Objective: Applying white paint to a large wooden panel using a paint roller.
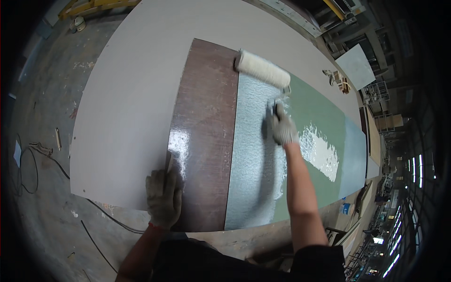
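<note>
My right hand, in a pale knit glove, is closed around the handle of a paint roller. The roller's wide, fluffy white sleeve lies across the far end of a green panel, where a wet whitish coating covers the left strip. A thick white patch of the same-looking stuff sits to the right of my wrist. My gloved left hand rests with its fingers stretched out at the near left edge of a glossy brown panel. A thin dark shape beside its fingertips is unclear.
Both panels lie on a large pale board. At its far right sit small wooden pieces. A bluish sheet borders the green panel. Black cable runs over the concrete floor at left. A small bucket stands far left.
</note>
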Action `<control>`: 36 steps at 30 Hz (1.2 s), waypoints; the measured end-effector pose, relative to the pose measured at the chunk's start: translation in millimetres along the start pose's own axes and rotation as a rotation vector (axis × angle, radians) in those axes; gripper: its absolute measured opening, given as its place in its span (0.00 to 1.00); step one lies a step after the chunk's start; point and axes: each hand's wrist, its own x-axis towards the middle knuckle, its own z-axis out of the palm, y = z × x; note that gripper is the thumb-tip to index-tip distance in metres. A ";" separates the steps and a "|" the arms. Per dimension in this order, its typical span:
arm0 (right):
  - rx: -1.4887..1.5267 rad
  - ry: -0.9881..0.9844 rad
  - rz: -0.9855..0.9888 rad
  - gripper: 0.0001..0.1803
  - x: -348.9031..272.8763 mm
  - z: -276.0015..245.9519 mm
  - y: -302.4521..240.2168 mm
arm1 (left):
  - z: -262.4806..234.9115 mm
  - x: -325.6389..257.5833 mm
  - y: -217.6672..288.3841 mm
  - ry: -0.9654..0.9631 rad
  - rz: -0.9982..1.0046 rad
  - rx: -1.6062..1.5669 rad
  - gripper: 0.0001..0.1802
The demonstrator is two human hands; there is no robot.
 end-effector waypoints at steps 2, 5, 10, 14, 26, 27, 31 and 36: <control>-0.029 0.004 -0.057 0.27 62.0 4.9 0.4 | -1.5 0.3 2.6 -0.033 -0.011 0.034 0.31; 0.056 -0.148 -0.016 0.26 100.1 0.9 4.3 | -2.5 3.7 4.7 -0.030 0.008 0.026 0.29; 0.017 -0.013 -0.123 0.25 -18.7 -4.7 14.5 | 2.3 -2.0 0.4 -0.021 0.043 0.002 0.29; 0.031 -0.171 -0.011 0.31 -194.5 -20.7 42.7 | 0.3 -0.6 6.6 0.029 0.075 0.049 0.24; 0.040 -0.281 0.080 0.36 -488.0 -52.8 78.0 | 15.4 -11.1 -1.2 -0.019 0.029 0.094 0.27; 0.143 -0.222 0.060 0.35 -460.5 -50.4 73.6 | 17.1 -10.7 -3.4 -0.028 0.026 0.097 0.27; 0.105 -0.166 -0.017 0.29 -304.2 -32.5 62.7 | 15.5 -20.1 -9.9 0.029 0.069 0.149 0.27; 0.040 -0.057 -0.071 0.26 -103.8 -11.3 33.0 | 20.3 -8.5 6.2 -0.010 0.030 0.084 0.27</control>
